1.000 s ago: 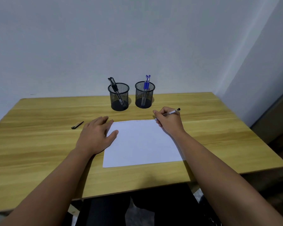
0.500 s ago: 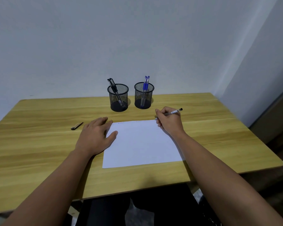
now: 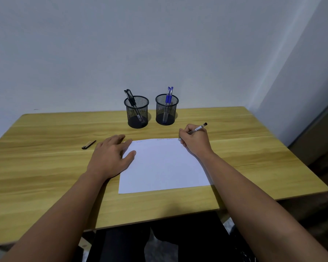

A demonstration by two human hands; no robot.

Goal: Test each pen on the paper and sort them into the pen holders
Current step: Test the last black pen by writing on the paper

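From left: a pen cap [image 3: 88, 144] lies on the table [image 3: 45, 167], the left hand [image 3: 110, 157] presses flat on the paper [image 3: 163, 165], and the right hand [image 3: 194, 141] grips a pen [image 3: 198, 128], tip at the paper's far right corner, before two pen holders [image 3: 136, 111].

— Can you read anything written here?
— Not really. The paper [image 3: 165, 165] has faint scribbles along its top edge, just right of centre in the frame, too small to make out.
— And the pen [image 3: 197, 128]?
— It has a pale label near its upper end; the print is blurred.
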